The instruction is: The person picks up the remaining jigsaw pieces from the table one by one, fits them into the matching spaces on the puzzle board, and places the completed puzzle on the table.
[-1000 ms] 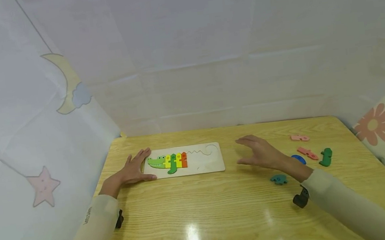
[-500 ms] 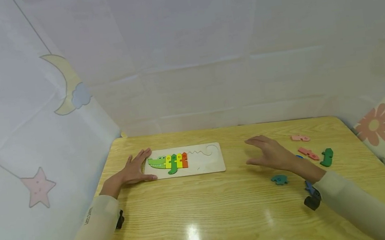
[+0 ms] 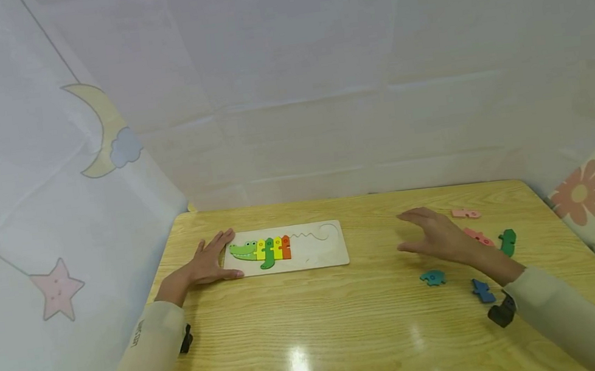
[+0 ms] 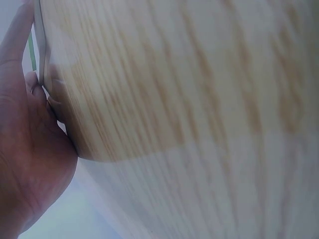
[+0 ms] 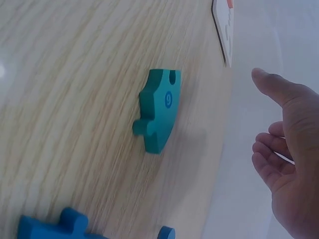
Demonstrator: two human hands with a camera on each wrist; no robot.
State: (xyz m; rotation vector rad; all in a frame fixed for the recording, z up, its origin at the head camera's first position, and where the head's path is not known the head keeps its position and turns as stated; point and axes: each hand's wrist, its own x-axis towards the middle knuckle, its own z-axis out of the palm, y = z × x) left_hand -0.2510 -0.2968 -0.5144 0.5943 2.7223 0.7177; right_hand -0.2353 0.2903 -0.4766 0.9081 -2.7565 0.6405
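Observation:
My left hand grips the left end of a pale wooden puzzle board, thumb along the near edge and fingers at the far one. Set in the board is part of a crocodile: a green head, then yellow, green and orange pieces. Beyond the orange piece, only drawn lines show on bare wood. My right hand hovers over the table, thumb and fingers spread apart, holding nothing. Closest to it lies a teal puzzle piece with a printed number; a blue piece lies nearer the wrist.
Two pink pieces and a green piece lie on the right of the wooden table, partly behind the right arm. Printed cloth walls close in the back and both sides.
My right hand has moved to the right, away from the board. The blue piece near the wrist has come into sight, while another blue one is now hidden. My left hand stays put.

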